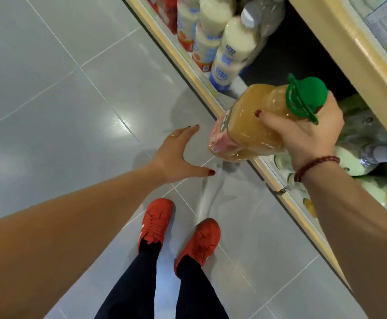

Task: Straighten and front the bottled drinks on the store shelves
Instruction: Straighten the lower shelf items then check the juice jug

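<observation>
Your right hand [303, 134] holds the juice bottle [254, 125] by its shoulder just under the green cap [307, 95], fingers wrapped around it, thumb on the near side. The bottle is tilted, base toward the floor [72, 88], and hangs in the air just outside the shelf edge [194, 72], not resting on anything. Your left hand [178, 155] is empty, fingers spread, reaching toward the bottle's base but apart from it.

Progress looks like mid-task. The milky white bottles [229, 49] to the left stand close to the shelf front and look roughly fronted, labels mostly outward. Behind the juice bottle there's a dark gap in the shelf, likely where it goes. The pale green bottles [358, 157] under your right wrist look jumbled, some lying on their sides, so that section likely needs straightening. Left to do: seat the juice bottle upright, label out, then sort the green ones.
</observation>
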The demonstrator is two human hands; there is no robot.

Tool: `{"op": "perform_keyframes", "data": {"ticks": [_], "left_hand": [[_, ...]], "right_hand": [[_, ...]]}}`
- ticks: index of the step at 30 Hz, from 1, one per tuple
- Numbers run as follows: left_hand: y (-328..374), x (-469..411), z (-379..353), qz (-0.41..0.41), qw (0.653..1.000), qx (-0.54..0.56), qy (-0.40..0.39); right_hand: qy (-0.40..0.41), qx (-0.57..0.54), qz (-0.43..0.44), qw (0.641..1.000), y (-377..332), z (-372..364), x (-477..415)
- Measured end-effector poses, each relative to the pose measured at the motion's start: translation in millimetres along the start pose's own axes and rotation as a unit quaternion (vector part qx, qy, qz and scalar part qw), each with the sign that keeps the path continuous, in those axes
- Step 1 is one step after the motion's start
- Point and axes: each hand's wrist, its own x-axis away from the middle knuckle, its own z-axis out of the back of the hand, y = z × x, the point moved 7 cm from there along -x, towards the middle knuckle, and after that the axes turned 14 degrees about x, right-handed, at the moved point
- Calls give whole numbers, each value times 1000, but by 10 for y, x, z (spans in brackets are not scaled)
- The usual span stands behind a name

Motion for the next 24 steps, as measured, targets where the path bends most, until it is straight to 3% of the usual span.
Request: {"op": "perform_keyframes", "data": {"ticks": [7, 10, 13, 19, 24], "left_hand": [[-47, 324, 608, -1, 978, 211, 4], [12, 608, 863, -1, 977, 213, -15], [53, 902, 1117, 7, 966, 258, 26], [133, 1349, 1513, 29, 904, 407, 128], [78, 1626, 1791, 49, 845, 512, 147]], "right_hand": [[-157, -101, 13, 982, -666, -485, 326], [-225, -100, 22, 969, -1039, -615, 500], [-255, -71, 43, 963, -1545, -670, 620], [-323, 1, 42, 945, -2345, -953, 698], [-335, 83, 48, 937, -2936, -1212, 879]]}}
